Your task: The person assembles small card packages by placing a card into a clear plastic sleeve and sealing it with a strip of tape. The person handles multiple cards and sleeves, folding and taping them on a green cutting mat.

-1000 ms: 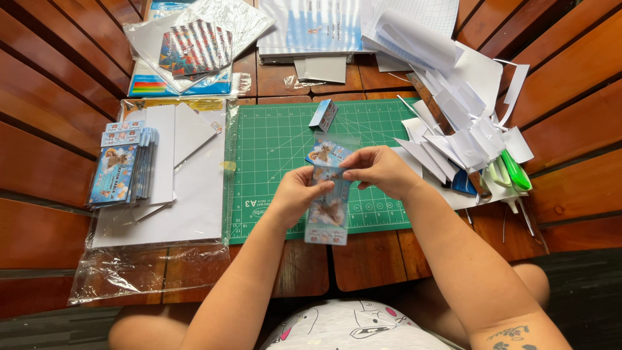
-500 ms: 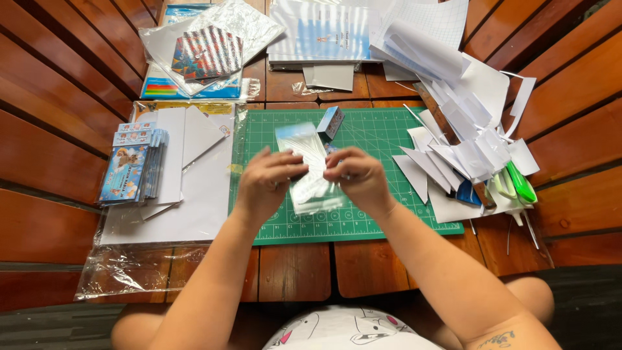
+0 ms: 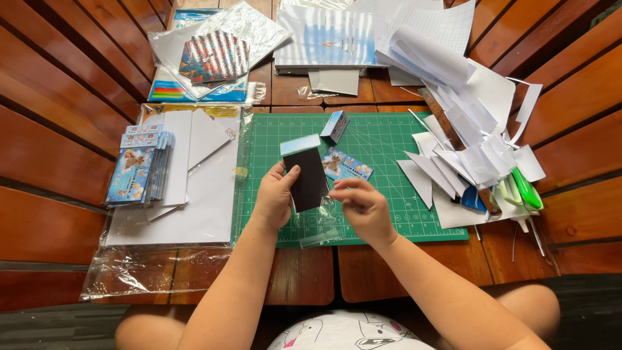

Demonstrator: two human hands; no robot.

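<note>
**Dark card and clear sleeve held over a green cutting mat**

A slatted wooden desk (image 3: 58, 155) carries everything. At its middle lies a green cutting mat (image 3: 389, 139) with a white grid. To the left of the mat, white sheets in a clear plastic bag (image 3: 194, 207) bear a stack of blue printed cards (image 3: 137, 170). To the right sits a heap of white paper scraps (image 3: 473, 139), with green-handled scissors (image 3: 523, 189) at its lower edge. Above the mat lie a pad of patterned paper (image 3: 214, 57) and a white-and-blue booklet (image 3: 327, 40).

Over the mat's lower half, the left hand (image 3: 275, 198) has its fingers closed on a dark card (image 3: 306, 176) with a pale blue top edge, thumb on its face. The right hand (image 3: 364, 209) pinches with curled fingers the top of a clear plastic sleeve (image 3: 321, 227) that hangs just below the card. Near them on the mat lie a blue printed card (image 3: 348, 164) and a small blue box (image 3: 335, 126).
</note>
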